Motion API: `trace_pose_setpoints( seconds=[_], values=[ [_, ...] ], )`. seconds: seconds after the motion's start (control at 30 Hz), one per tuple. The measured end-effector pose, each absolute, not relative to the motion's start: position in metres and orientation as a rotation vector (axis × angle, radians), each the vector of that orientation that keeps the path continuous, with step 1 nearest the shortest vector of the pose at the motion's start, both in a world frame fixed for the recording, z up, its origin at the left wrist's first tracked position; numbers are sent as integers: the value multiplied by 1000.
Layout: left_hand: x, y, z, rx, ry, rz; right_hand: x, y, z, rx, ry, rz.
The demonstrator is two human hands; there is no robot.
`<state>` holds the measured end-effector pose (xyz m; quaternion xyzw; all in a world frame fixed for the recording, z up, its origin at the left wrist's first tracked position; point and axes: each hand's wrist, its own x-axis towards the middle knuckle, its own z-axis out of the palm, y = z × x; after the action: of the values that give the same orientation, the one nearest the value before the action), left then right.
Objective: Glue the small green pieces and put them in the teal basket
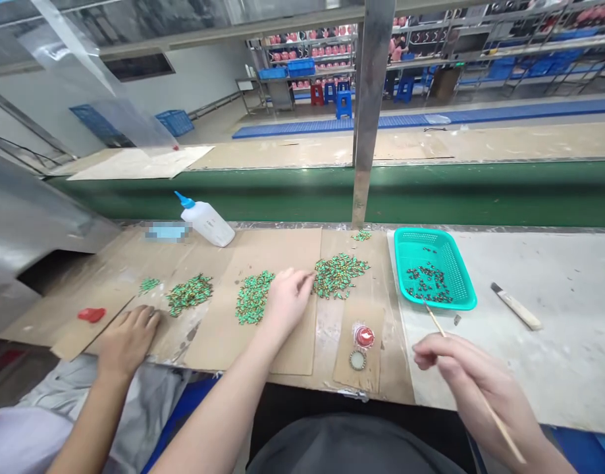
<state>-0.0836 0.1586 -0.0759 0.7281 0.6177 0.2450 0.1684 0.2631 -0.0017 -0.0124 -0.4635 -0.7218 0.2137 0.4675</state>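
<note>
My left hand (288,299) is closed in a pinch at the left edge of a pile of small green and brown pieces (340,275). Whatever its fingertips hold is too small to make out. Beside it on the cardboard (295,349) lies another such pile (253,299). My right hand (473,368) grips a thin wooden stick (499,424), its far end near the front rim of a turquoise basket (467,283). Small dark pieces (428,280) lie in that basket. Between my hands are a small container of red paint-like stuff (365,336) and a round, pale-centred cap (357,359).
On the left a co-worker's hand (129,336) rests near more green pieces (189,294) and a red item (91,315). A white squeeze bottle (208,222) stands tilted behind. A metal post (368,125) rises at the bench's back. A flat-handled blade (517,307) lies right.
</note>
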Motion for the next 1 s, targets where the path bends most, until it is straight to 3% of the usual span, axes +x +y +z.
trace_pose_setpoints(
  seconds=[0.23, 0.5, 0.77, 1.0],
  values=[
    [-176, 180, -45, 2229, 1763, 315, 281, -9, 2, -1314, -1580, 465],
    [-179, 174, -53, 2482, 1651, 64, 272, -15, -15, -1411, -1356, 737],
    [-180, 175, -56, 2579, 1604, 25, 260, -6, -16, -1316, -1334, 910],
    [-179, 184, -55, 2501, 1579, 206, 258, 13, -37, -1220, -1304, 939]
  ],
)
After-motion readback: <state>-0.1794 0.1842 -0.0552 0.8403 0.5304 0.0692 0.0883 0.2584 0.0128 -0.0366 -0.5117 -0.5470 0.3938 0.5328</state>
